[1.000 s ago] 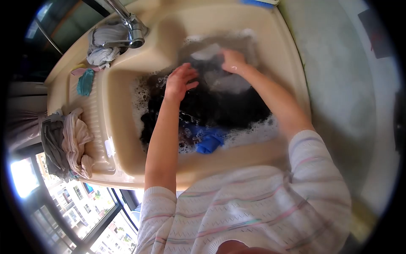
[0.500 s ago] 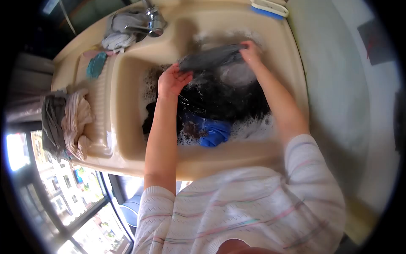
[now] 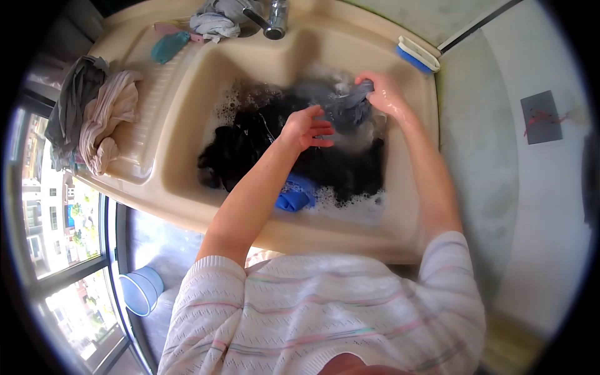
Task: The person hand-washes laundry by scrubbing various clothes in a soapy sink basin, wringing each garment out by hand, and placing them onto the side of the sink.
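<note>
In the head view my right hand (image 3: 384,99) grips a bunched dark grey cloth (image 3: 351,112) above the soapy water, near the far right of the beige sink (image 3: 187,134). The cloth hangs down from my fist, its lower part over the water. My left hand (image 3: 306,129) is open, fingers spread, holding nothing, just left of the cloth and apart from it. Black wet fabric (image 3: 237,153) spreads through the foamy water below both hands. Near the front of the basin lies a blue cloth (image 3: 295,195), partly covered by my left forearm.
A faucet (image 3: 274,22) stands at the back beside a grey-white cloth (image 3: 219,20). A blue-bristled brush (image 3: 417,55) rests on the back right rim. Grey and striped garments (image 3: 109,112) lie on the ribbed ledge, near a teal item (image 3: 169,47). A bucket (image 3: 142,290) stands on the floor.
The grey cloth was stretched between both hands; my left hand has let go and moved right. The cloth now hangs bunched from my right hand. The view has shifted.
</note>
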Tool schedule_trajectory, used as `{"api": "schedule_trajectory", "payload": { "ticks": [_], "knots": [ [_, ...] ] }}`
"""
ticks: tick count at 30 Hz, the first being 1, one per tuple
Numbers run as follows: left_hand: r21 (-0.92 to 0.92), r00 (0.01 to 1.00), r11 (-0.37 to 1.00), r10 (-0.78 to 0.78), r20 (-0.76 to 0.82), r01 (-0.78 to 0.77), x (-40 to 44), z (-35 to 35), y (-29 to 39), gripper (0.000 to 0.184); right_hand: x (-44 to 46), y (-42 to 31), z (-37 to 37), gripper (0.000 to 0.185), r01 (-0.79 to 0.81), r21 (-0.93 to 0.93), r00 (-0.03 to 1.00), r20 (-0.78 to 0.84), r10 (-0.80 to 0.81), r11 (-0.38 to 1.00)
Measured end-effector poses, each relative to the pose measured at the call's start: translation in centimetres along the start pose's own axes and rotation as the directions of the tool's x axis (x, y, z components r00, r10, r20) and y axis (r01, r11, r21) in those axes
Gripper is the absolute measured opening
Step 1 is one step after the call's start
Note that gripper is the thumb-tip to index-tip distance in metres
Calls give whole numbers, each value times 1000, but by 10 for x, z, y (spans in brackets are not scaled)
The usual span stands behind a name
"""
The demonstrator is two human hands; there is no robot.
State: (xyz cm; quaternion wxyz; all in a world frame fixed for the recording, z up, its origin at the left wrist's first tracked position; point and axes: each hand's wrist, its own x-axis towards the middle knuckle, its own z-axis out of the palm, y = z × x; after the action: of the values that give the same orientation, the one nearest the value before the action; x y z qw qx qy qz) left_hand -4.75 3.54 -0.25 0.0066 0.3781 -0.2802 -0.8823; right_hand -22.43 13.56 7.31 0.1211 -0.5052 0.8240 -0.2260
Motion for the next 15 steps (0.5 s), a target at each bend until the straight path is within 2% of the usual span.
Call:
{"api": "schedule_trajectory", "payload": {
  "ticks": [2,3,4,5,6,7,9,10,12,13,15],
  "knots": [
    [-150,993,982,-117,-22,112,-5,12,2,48,-18,-50,-19,34,285,-122,958,37,-283,951],
    [-189,992,975,-108,60,117,-7,13,2,49,-31,-74,-23,34,413,-184,911,76,-406,892],
    [-228,986,966,-93,141,123,-8,13,0,50,-42,-97,-22,33,428,-152,899,176,-402,891],
    [-270,973,954,-72,218,131,-10,11,-2,51,-53,-109,-13,34,525,-97,842,206,-499,846],
    [-279,976,959,98,197,-40,-13,6,-10,57,-64,-120,-4,32,614,-65,772,252,-583,786],
    [-184,978,975,153,143,-125,-17,1,-16,60,-74,-126,9,28,696,31,695,222,-684,717],
    [-245,968,956,-105,226,161,6,-16,-13,63,-96,-139,23,23,722,31,652,301,-696,691],
    [-264,962,947,-115,249,181,15,-22,-15,65,-102,-143,25,21,743,2,627,349,-696,670],
    [-297,944,928,-131,302,224,14,-23,-12,69,-110,-150,18,23,730,141,616,287,-734,668],
    [-284,954,925,-189,233,253,14,-21,-10,66,-111,-152,12,23,719,208,614,258,-746,664],
    [-290,962,934,-143,234,210,12,-18,-11,63,-110,-154,3,16,705,238,600,304,-740,669]
  ]
}}
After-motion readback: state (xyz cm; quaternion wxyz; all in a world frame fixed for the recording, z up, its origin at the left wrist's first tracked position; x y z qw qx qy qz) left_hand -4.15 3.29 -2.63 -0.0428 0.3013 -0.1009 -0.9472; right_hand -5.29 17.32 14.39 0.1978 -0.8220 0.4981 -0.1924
